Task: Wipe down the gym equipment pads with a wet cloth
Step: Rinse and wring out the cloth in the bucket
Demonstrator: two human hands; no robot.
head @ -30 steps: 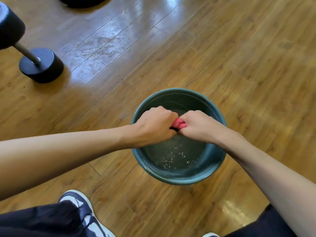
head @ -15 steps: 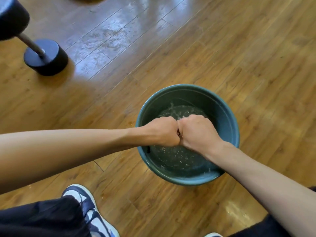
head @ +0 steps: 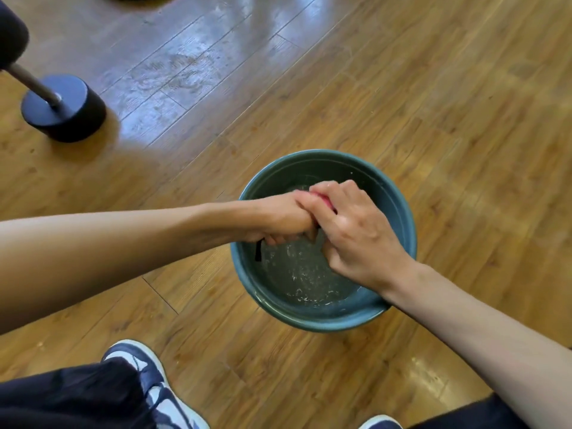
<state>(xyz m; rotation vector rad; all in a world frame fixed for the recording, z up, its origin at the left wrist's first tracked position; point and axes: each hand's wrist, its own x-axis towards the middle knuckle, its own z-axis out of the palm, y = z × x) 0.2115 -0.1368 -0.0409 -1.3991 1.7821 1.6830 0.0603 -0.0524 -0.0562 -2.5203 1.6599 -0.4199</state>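
A teal round basin [head: 399,209] with shallow water stands on the wooden floor. Over it my left hand [head: 284,218] and my right hand [head: 356,233] are pressed together, both gripping a small pink cloth [head: 323,199]. Only a sliver of the cloth shows between the fingers; the rest is hidden inside my fists. My right hand lies partly over my left. Bubbles and droplets speckle the water below my hands.
A black dumbbell [head: 62,106] with a metal handle lies on the floor at the upper left. My dark trouser leg and blue-white shoe [head: 154,388] are at the bottom left. Another shoe tip [head: 380,424] shows at the bottom edge.
My fists, first side by side twisting the cloth, have turned; my right hand now wraps over the left. The pink cloth shows at the top again. The view has shifted slightly.
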